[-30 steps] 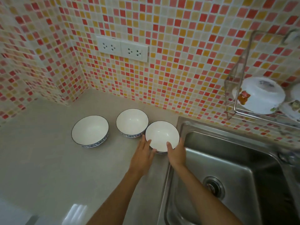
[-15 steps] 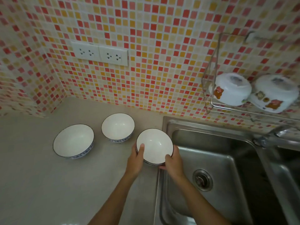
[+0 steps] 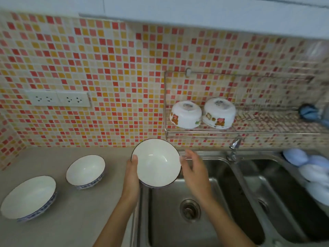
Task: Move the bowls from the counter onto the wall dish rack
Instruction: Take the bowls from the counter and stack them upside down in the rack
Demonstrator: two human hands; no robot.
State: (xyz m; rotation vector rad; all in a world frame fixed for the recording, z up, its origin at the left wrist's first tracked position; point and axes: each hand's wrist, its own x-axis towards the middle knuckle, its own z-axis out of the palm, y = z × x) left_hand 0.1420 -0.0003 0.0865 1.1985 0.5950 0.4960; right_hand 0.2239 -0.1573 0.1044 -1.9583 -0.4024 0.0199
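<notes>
A white bowl with a dark rim (image 3: 156, 163) is lifted and tilted toward me over the counter's edge by the sink. My left hand (image 3: 131, 177) grips its left side, thumb on the rim. Just right of the bowl is my right hand (image 3: 195, 172), fingers spread, thumb close to the rim. Two more white bowls with blue patterns stand on the counter: one (image 3: 85, 169) in the middle, one (image 3: 28, 196) at far left. The wire wall dish rack (image 3: 258, 132) hangs above the sink, up and right of the held bowl.
Two upside-down white bowls with bear pictures (image 3: 186, 116) (image 3: 219, 113) fill the rack's left end. A double steel sink (image 3: 178, 232) lies below, with a tap (image 3: 235, 147) under the rack. Pale blue rounded items (image 3: 309, 172) sit at the far right. A wall socket (image 3: 58, 98) is on the left.
The bowl has been lifted off the counter and raised toward the rack. My right hand has come off its rim and opened. My view has swung right and up.
</notes>
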